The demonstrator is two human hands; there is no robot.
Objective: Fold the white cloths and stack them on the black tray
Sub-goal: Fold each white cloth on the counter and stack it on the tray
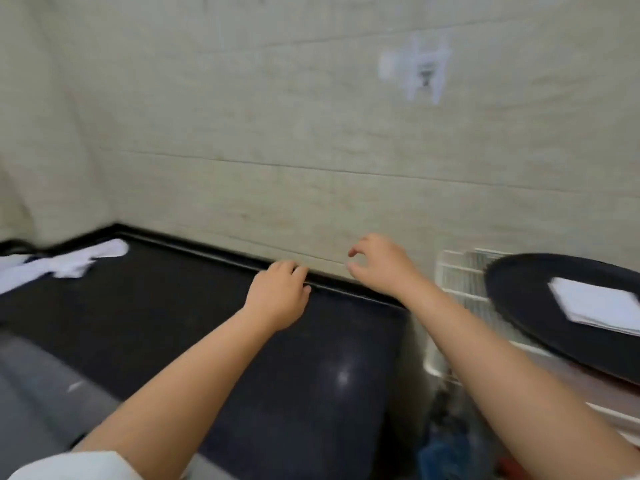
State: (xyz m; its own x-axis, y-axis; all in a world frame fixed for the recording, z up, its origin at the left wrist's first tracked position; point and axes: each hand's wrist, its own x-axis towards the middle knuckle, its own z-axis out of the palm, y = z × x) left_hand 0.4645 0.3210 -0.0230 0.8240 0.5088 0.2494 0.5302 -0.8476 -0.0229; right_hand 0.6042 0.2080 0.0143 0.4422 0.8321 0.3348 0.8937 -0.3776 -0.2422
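A round black tray (512, 289) sits at the right edge with a folded white cloth (595, 306) lying flat on it. Loose, crumpled white cloths (69, 263) lie in a heap at the far left of the black counter (166, 306). My left hand (278, 294) hovers over the counter's back edge, fingers loosely curled, holding nothing. My right hand (377, 263) is raised in front of the wall, fingers loosely curled and empty. Both hands are between the heap and the tray. The picture is blurred by motion.
A tiled wall (311, 133) rises right behind the counter, with a white plastic hook (420, 69) stuck on it. A white wire rack (457, 275) stands under and beside the tray. Dark clutter fills the gap below the rack.
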